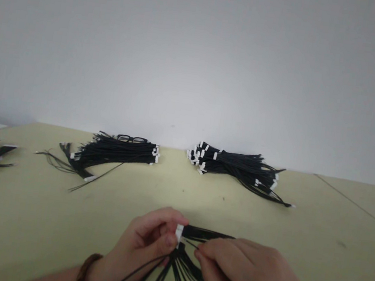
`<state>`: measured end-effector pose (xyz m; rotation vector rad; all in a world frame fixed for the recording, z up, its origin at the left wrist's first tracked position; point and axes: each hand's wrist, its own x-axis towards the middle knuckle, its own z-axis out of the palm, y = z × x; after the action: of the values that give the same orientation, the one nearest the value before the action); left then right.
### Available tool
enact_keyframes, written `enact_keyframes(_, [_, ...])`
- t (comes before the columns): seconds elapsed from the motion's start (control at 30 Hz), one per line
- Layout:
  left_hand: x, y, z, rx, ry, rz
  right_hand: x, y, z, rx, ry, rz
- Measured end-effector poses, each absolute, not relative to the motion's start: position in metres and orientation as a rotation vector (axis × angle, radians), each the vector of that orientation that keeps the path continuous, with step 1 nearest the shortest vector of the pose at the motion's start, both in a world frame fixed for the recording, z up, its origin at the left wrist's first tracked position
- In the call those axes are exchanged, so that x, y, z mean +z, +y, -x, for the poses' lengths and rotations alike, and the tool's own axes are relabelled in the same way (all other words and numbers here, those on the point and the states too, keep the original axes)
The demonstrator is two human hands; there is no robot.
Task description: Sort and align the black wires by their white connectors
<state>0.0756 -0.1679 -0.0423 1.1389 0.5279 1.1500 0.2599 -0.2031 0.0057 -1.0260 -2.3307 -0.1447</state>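
With the left hand (146,243) pinching the white connector (179,232) and the right hand (251,278) nipping the black wires (178,275), a sharp tug could tangle them.

1. Legible text, labels, brands, numbers or signs: none.
2. White connector (179,233) on the black wires (208,234): too small and blurred to read.
3. White ends on the left bundle (115,152) and right bundle (239,169): likewise unreadable.
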Motion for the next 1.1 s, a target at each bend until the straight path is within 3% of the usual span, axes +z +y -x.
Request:
enact_keyframes(0.53, [-0.038, -0.169, -0.072, 1.206, 0.590, -1.303, 0.002, -0.204, -0.257, -0.102, -2.395, 1.079])
enact_keyframes(1.1, [-0.040, -0.170, -0.073, 1.215, 0.582, -1.464, 0.002, -0.205, -0.255, -0.319, -2.382, 1.001])
